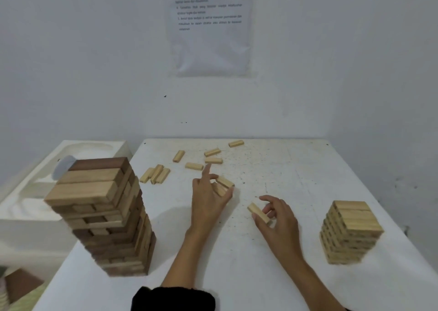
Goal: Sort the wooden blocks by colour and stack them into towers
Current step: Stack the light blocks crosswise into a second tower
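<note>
A tall tower of mixed brown and pale blocks (106, 216) stands at the table's left front. A shorter tower of pale blocks (350, 232) stands at the right. My left hand (208, 199) is mid-table and grips two pale blocks (224, 184) between thumb and fingers, its index finger raised. My right hand (277, 218) pinches one pale block (258, 212) just above the table. Several loose pale blocks (194, 166) lie at the back of the table, and three more lie side by side (155, 175).
The white table (284, 173) sits against a white wall with a printed sheet (209, 26). A white foam tray (35, 192) lies to the left of the table, behind the tall tower. The table's right edge runs close to the pale tower.
</note>
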Action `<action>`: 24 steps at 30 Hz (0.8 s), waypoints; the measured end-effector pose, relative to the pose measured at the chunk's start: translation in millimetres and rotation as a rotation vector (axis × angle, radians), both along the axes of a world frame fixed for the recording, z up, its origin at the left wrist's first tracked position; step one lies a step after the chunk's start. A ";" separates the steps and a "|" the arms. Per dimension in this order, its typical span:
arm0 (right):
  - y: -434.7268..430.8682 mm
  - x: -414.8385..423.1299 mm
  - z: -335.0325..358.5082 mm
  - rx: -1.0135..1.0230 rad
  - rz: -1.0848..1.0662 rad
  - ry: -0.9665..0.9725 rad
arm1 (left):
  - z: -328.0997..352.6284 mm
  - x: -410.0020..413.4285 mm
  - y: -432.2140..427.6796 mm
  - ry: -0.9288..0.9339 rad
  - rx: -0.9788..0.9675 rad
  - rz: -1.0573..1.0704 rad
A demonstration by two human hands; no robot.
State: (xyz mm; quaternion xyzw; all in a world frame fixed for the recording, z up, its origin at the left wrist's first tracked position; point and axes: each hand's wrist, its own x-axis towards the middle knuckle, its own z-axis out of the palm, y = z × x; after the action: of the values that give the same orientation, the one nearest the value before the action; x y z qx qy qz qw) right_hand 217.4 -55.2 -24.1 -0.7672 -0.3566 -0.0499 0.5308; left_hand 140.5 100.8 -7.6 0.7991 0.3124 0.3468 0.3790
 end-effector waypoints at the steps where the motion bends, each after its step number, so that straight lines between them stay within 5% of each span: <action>1: -0.8 -0.5 0.4 0.002 -0.016 0.019 | 1.8 -5.3 -8.3 -0.002 0.022 -0.034; 15: -28.8 -28.3 -0.8 -0.310 -0.083 -0.122 | 7.3 -77.7 -49.8 0.358 0.056 -0.411; 24: -42.1 -13.0 18.1 -0.512 0.265 0.024 | -3.1 -91.0 -39.0 0.272 -0.007 -0.337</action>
State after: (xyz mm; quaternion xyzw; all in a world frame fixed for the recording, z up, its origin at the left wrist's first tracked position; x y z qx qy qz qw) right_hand 204.4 -97.3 -6.1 -0.8234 -0.4485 0.1209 0.3260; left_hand 49.5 61.8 -10.6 0.8780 0.2237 0.1665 0.3890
